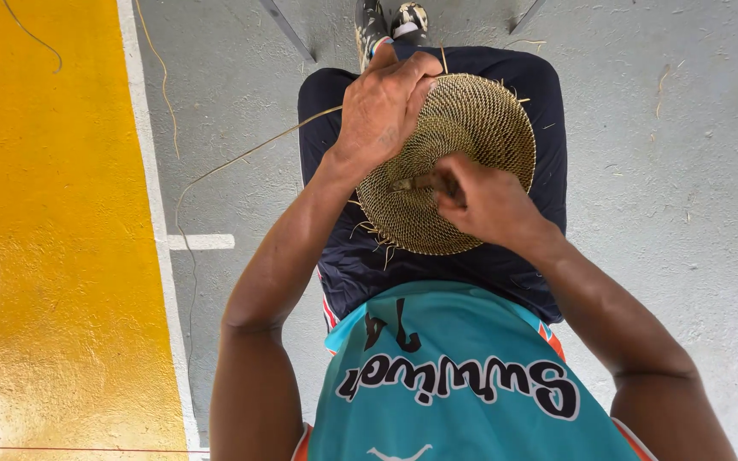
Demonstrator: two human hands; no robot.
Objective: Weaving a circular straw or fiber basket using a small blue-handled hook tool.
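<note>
A round woven basket piece (471,128) of tan straw rests on my lap, its loose fibre ends sticking out along the near rim. My left hand (383,107) grips its far left edge, fingers curled over the rim. My right hand (482,201) presses on the weave near the centre, fingers pinched on a thin strand or small tool (410,182) that lies across the coils. A long straw strand (241,158) trails from under my left hand out to the left over the floor.
I sit over a grey concrete floor (668,171). A yellow painted zone (44,213) with a white border line (151,188) lies to the left. Metal chair or stand legs (288,30) and my shoes (390,21) show at the top. Straw bits litter the floor.
</note>
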